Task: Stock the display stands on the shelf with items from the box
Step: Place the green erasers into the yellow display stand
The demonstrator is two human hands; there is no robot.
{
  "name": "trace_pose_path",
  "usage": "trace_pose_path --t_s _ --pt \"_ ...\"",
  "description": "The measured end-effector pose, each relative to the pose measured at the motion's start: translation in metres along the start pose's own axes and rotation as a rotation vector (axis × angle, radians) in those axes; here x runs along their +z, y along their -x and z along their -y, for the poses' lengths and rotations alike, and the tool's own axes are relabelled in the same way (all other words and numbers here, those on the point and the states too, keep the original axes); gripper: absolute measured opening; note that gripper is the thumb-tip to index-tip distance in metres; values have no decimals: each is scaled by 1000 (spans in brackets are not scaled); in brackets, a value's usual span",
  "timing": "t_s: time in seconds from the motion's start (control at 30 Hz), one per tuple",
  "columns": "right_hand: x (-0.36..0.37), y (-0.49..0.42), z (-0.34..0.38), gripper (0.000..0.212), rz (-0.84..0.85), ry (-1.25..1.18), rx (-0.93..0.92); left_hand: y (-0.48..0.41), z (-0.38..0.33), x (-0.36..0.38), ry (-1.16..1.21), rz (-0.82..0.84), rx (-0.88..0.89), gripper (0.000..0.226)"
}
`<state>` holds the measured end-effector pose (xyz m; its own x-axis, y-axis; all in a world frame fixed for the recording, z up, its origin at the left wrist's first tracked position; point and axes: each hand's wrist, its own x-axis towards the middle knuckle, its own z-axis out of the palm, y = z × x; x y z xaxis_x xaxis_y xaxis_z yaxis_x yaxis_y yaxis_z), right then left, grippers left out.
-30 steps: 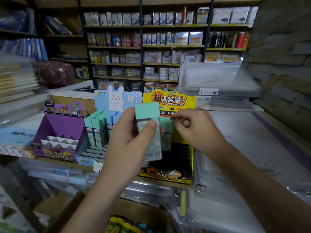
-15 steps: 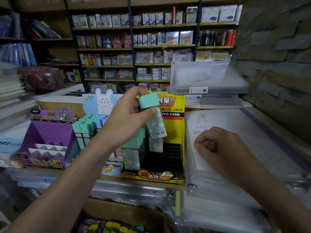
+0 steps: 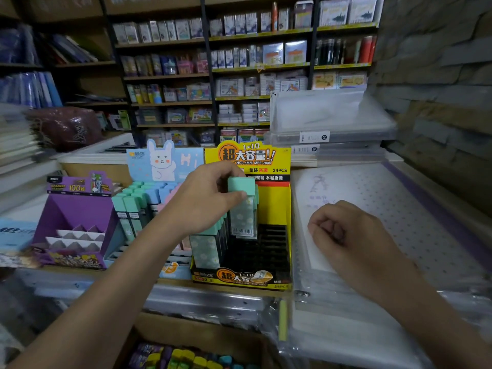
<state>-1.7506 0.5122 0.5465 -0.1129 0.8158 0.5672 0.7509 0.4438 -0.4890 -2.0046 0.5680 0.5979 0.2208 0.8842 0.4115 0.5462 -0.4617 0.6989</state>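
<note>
My left hand [image 3: 205,198] grips a mint-green lead case [image 3: 243,211] by its cap, upright, its lower end down among the black slots of the yellow display stand [image 3: 277,206]. Several matching mint cases [image 3: 206,246] stand in that stand's left columns. My right hand [image 3: 346,235] rests on the plastic-wrapped notebook to the right, fingers curled, holding nothing. The cardboard box [image 3: 197,339] sits below the shelf edge with coloured items [image 3: 183,359] inside.
A blue bunny display stand [image 3: 159,166] with mint and blue cases stands left of the yellow one. Further left is a purple stand [image 3: 77,217] with white dividers. Plastic-wrapped notebooks [image 3: 386,209] lie right, clear folders [image 3: 327,121] stacked behind.
My left hand lowered the mint case from in front of the stand's header down into its slots. My right hand drew away from the case and settled curled on the notebook.
</note>
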Motion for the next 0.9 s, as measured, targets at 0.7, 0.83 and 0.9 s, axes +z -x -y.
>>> trace_pose_path --t_s 0.7,0.83,0.9 --pt "2 2 -5 18 -23 -3 -21 3 0 -1 -88 82 46 12" --pt "3 2 -4 17 -23 -7 -14 4 0 -1 -83 84 51 11" --pt "3 2 -4 16 -26 -16 -9 4 0 -1 -83 85 48 11"
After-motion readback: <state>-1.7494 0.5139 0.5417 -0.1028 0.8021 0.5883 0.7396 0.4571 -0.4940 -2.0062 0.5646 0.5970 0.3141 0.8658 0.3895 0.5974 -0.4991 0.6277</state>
